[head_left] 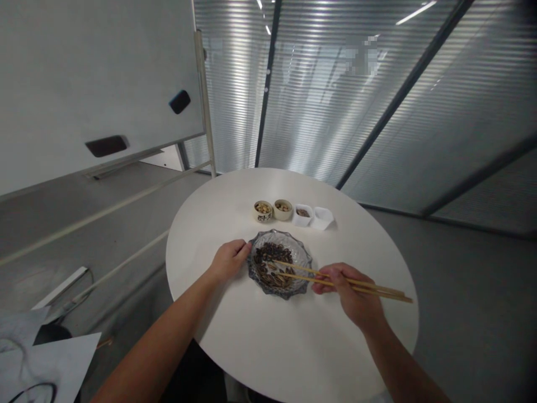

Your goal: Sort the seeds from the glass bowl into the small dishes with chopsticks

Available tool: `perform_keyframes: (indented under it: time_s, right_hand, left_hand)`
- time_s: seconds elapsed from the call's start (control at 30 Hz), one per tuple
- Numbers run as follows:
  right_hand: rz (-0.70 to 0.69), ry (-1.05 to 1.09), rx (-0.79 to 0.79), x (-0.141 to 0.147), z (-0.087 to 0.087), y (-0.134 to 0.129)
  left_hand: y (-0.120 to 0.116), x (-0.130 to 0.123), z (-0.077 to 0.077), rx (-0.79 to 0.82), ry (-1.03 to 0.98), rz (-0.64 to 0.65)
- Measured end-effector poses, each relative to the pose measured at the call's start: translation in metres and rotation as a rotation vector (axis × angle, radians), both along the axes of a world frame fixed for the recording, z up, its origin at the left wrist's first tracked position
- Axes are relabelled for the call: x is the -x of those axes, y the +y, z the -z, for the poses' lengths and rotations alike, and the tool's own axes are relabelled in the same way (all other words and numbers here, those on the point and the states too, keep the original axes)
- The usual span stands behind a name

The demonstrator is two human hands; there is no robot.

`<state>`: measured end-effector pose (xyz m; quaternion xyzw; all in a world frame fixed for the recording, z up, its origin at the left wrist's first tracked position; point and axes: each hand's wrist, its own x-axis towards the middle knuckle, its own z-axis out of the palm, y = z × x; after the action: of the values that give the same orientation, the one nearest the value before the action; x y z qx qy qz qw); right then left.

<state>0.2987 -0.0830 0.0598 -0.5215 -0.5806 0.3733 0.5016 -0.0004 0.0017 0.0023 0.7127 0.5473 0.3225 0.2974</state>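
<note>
So the left hand (229, 260) is partly closed at the near side of a scalloped glass bowl (302, 246), thumb up on the rim, steadying grip by the look of it. The right hand (351, 288) is closed around a pair of wooden chopsticks (388, 292), which point across toward the left hand. Their tips are slightly apart, down in the bowl, and I can't tell if they've got anything pinched.

The bowl sits between the two hands on a round white surface (260, 341). Inside, there's a clump of dark seeds (272, 251) on the side farther from the person, with longer, striped seeds (279, 280) closer in.

Beyond both hands there's a row: a printed cup (262, 218) and a plain cup (283, 215), both with pale bits inside, then a white dish (302, 222) with small brownish stuff, then a second white dish (322, 220) at the right-hand end.
</note>
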Motion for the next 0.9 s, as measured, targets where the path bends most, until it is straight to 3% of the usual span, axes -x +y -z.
perform_keyframes:
  time_s: [0.13, 0.27, 0.67, 0.9]
  right_hand:
    - [0.042, 0.100, 0.110, 0.003, 0.010, 0.000]
    - [0.035, 0.049, 0.123, 0.003, 0.014, 0.003]
    - [0.058, -0.288, -0.150, 0.006, 0.018, 0.009]
    - [-0.069, -0.498, -0.326, 0.014, 0.005, -0.003]
  left_hand:
    - [0.000, 0.000, 0.002, 0.009, -0.012, -0.012]
    - [0.000, 0.000, 0.001, 0.012, -0.015, -0.011]
    - [-0.001, 0.000, 0.002, 0.025, -0.021, -0.018]
    - [-0.001, 0.000, 0.002, 0.025, -0.014, -0.018]
